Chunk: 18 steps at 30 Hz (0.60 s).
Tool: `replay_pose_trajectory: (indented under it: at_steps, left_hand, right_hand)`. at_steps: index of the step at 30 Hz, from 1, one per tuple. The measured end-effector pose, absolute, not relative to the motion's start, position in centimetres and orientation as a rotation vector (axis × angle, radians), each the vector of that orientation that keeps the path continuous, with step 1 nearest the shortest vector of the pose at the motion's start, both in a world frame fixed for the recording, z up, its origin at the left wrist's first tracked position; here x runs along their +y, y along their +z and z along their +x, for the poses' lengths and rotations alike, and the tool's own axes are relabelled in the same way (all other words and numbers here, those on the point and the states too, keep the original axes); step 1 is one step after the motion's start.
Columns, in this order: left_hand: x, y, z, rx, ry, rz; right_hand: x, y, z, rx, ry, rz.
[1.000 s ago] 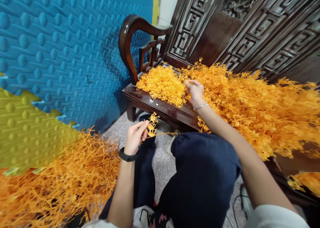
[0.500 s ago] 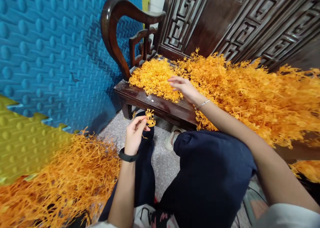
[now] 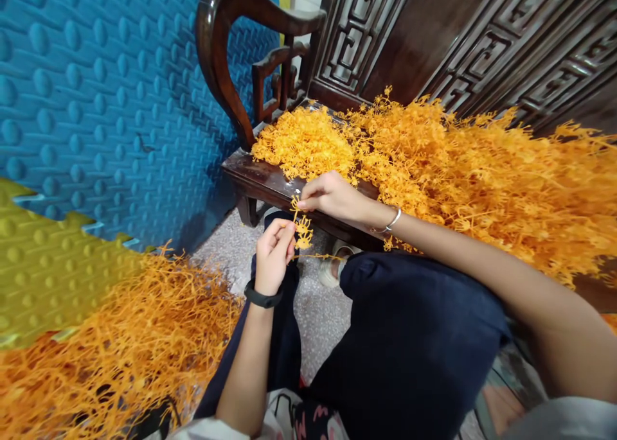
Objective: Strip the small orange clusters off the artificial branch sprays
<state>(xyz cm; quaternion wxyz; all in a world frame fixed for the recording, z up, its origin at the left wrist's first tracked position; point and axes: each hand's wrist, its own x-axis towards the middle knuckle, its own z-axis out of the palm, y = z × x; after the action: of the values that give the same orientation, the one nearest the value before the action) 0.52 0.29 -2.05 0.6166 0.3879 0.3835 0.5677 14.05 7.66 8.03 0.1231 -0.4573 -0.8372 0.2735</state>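
My left hand (image 3: 273, 252), with a black band on the wrist, pinches a small orange plastic sprig (image 3: 303, 231) over my knees. My right hand (image 3: 331, 196), with a silver bracelet, pinches another small orange piece at the top of that sprig, fingertips close to my left fingers. Just behind my right hand lies a heap of small orange plastic pieces (image 3: 308, 141) on the seat of a dark wooden chair (image 3: 263, 180). A larger mass of orange plastic branches (image 3: 491, 170) covers the seat to the right.
A pile of orange plastic stems (image 3: 116, 350) lies on the floor at the lower left, against blue and yellow-green foam mats (image 3: 96, 93). The chair's curved armrest (image 3: 226, 54) and carved back (image 3: 434, 35) rise behind. My dark-trousered legs (image 3: 400, 337) fill the lower middle over speckled floor.
My right hand left the heap on the seat and came down to the sprig in my left hand, now pinching a small piece. My left hand rose slightly.
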Motion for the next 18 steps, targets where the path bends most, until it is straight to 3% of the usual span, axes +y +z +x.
replay_pose_trajectory:
  at_steps: [18]
  left_hand:
    - [0.9, -2.3, 0.0, 0.923, 1.423, 0.817]
  right_hand:
    - [8.0, 7.5, 12.1, -2.633, 0.222, -1.37]
